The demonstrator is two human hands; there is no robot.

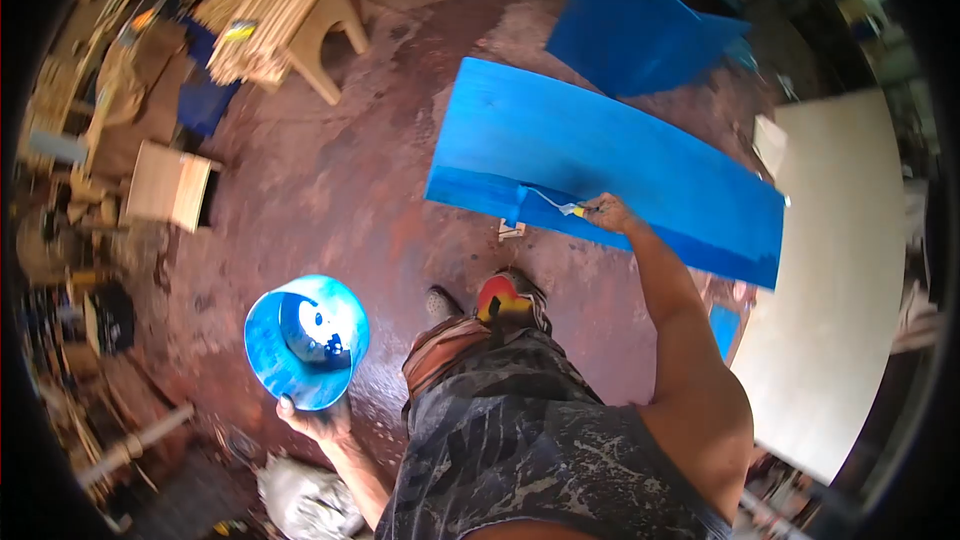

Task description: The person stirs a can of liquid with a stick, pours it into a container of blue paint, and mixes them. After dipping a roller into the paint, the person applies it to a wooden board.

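Yellow handle (578, 211) of a small roller (519, 202) closed inside the right hand (607, 212); the roller's blue head lies against the blue board (600, 145), near its lower left edge. Left hand (316, 420) curled around the lower side of a blue bucket (263, 350), thumb on the outer wall, remaining fingers mostly hidden. Bucket mouth faces up; inside, blue smears and a bright glare (paint level not readable through it).

Board: out in front of the person, well apart from the bucket. A darker band runs along its near edge, paler blue beyond; probably fresh coat against older.

Risks, my judgement: if the left wrist tips while attention is on the roller, paint could spill onto the floor (385, 195) or a shoe (440, 302). Too much paint on the roller could drip over the near edge; too hard a push could shift the board, whose support is mostly hidden. A forearm brushing the dark band might smear it.

Farther out: second blue panel (635, 35) beyond the board; pale sheet (840, 280) at right, exposed to stray splashes.
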